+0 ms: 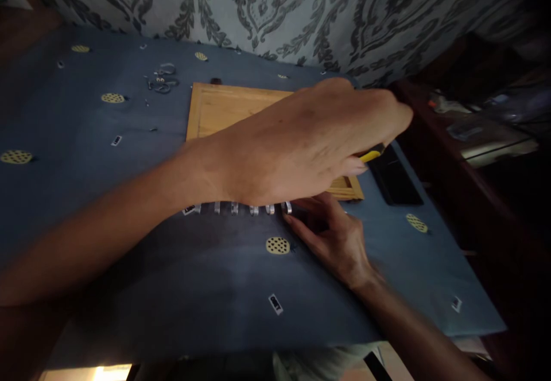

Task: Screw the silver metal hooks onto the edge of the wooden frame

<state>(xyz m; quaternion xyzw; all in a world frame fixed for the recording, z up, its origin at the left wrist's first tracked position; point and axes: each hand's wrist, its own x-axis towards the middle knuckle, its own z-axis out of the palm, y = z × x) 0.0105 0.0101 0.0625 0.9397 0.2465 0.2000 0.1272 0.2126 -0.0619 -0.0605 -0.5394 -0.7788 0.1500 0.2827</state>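
Note:
My left hand [301, 140] reaches across from the left, above a wooden board [228, 105]. Its fingers are curled round a tool with a yellow part [371, 156]; most of it is hidden, so its kind cannot be told. Along the board's near edge stands a row of several small silver metal rings [235, 208], partly covered by my left wrist. Low beside the row's right end, my right hand [340, 243] has its thumb and fingers closed at the last metal ring [287, 208]. My left hand hides some of those fingertips.
A black phone-like slab [395, 175] lies right of the board. Tangled grey cord-like loops [162, 80] rest at the back left. The blue cloth [172, 289] has pineapple prints. Patterned wallpaper [275, 8] rises behind; dark furniture with clutter [495, 134] stands at right.

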